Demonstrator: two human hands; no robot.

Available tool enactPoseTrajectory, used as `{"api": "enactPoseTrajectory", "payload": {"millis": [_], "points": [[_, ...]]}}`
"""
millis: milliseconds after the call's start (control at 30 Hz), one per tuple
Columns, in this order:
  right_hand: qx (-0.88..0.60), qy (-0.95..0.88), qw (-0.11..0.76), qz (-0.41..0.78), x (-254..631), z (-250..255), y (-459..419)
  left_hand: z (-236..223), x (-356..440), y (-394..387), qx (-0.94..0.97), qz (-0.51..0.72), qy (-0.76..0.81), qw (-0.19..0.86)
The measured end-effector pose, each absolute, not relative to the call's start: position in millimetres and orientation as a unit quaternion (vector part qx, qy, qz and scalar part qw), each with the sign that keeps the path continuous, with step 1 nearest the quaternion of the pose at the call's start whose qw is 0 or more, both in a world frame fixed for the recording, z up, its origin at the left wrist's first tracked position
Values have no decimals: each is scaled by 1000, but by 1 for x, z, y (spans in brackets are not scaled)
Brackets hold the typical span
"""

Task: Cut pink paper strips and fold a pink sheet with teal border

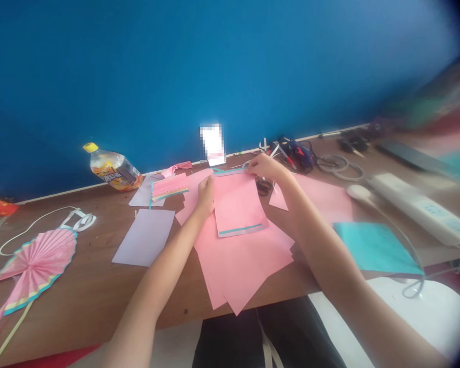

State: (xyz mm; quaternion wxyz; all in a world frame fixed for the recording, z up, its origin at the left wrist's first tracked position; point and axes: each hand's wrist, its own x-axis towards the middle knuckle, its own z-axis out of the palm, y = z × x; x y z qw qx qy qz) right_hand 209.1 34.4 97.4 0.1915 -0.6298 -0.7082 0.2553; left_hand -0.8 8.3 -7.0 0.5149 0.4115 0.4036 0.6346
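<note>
Left hand (205, 197) and right hand (266, 167) grip the top edge of a teal-edged pink paper sheet (237, 204), held just above loose pink sheets (241, 271) on a wooden table (80, 266). Farther left, a yellow-capped plastic bottle (113, 167) lies on its side; contents unclear.

A pleated pink paper fan (36, 263) is lying at the left of the wooden desk (80, 312), a plastic bottle (115, 167) is lying on its side by the blue wall (214, 66), and a glue gun (297, 156) and white power strip (416, 207) are sitting off to the right.
</note>
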Motion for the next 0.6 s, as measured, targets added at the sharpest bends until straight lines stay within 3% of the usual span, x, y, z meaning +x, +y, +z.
{"api": "enactPoseTrajectory", "payload": {"millis": [267,600], "points": [[-617,-711,208,265,211,92,38,-7,-1,10,396,628,396,539],[-541,-793,158,232,225,101,34,1,3,14,395,617,320,601]]}}
